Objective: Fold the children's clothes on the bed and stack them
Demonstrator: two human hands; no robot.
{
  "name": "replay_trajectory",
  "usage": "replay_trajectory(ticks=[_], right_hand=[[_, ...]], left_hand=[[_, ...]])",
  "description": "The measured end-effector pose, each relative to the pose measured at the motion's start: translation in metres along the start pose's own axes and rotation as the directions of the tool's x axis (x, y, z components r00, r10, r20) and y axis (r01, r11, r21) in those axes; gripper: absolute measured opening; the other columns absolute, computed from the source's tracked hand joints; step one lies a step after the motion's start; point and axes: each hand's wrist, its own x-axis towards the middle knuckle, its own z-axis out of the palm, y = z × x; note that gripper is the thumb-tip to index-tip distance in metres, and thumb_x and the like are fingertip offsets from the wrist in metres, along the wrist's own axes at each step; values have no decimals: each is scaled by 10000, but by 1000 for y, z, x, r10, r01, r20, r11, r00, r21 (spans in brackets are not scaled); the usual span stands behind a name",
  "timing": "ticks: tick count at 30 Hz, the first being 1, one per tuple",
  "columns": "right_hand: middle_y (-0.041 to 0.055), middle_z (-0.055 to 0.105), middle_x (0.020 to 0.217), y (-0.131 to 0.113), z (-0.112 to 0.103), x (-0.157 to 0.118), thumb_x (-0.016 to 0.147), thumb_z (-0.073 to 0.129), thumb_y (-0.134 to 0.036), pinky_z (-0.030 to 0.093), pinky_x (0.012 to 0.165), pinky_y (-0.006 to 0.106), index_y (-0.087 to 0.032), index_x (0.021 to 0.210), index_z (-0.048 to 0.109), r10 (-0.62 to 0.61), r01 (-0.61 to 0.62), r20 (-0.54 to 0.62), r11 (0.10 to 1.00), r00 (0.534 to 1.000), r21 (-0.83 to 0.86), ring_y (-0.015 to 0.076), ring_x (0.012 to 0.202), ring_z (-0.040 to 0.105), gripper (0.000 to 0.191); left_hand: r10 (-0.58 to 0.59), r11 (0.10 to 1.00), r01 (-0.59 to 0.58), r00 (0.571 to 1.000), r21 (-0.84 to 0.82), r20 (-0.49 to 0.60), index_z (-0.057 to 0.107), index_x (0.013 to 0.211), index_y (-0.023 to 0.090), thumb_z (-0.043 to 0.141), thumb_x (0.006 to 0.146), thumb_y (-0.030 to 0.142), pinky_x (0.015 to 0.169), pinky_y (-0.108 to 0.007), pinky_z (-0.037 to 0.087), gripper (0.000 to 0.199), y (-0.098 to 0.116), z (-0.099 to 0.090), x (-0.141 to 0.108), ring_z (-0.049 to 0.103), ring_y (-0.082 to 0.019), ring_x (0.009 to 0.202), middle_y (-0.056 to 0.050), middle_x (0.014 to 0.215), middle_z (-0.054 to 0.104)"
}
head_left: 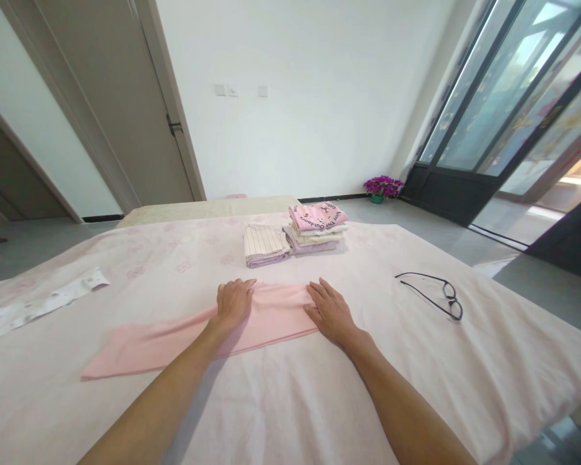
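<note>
A pair of pale pink pants, folded lengthwise into a long strip, lies across the cloth-covered bed or table. My left hand is closed on its upper edge near the middle, fingers curled over the fabric. At the strip's right end, my right hand rests with fingers extended over the edge, pressing lightly on the cloth. The fabric between my hands is slightly wrinkled. Just beyond them sit a folded striped garment and a stack of folded clothes topped by a pink printed piece.
Black-framed glasses lie to the right on the pale pink bedcover. A white patterned cloth strip lies at far left. Beyond the far edge are a beige surface, a wall, and purple flowers in a pot on the floor.
</note>
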Motion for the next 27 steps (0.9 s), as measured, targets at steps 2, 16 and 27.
replay_trajectory(ticks=[2,16,27], right_hand=[[67,430,1521,0,-1,0,974,403,-437,279,1149,437,-207,1452,448,-1,1,1,1000,1000,1,262,1464,230,532],[61,429,1524,-1,1,0,978,393,-441,260,1159,433,-196,1454,446,14,-14,-10,1000,1000,9,262,1462,234,538],[57,433,1521,-2,-3,-1,977,394,-429,274,1151,433,-199,1444,458,28,-28,-2,999,1000,18,253,1458,244,524]], left_hand=[[-16,1000,17,1000,5,-16,686,1168,317,390,972,303,837,-379,357,355,-2,3,4,619,-237,936,-77,984,695],[494,850,-502,865,-160,-88,524,1386,217,405,997,364,1154,-407,327,432,8,23,-26,423,-210,1371,-89,1459,509],[437,898,-437,899,-54,-18,420,1478,276,431,973,458,1175,-488,243,537,-22,23,-36,264,-269,1466,-89,1563,374]])
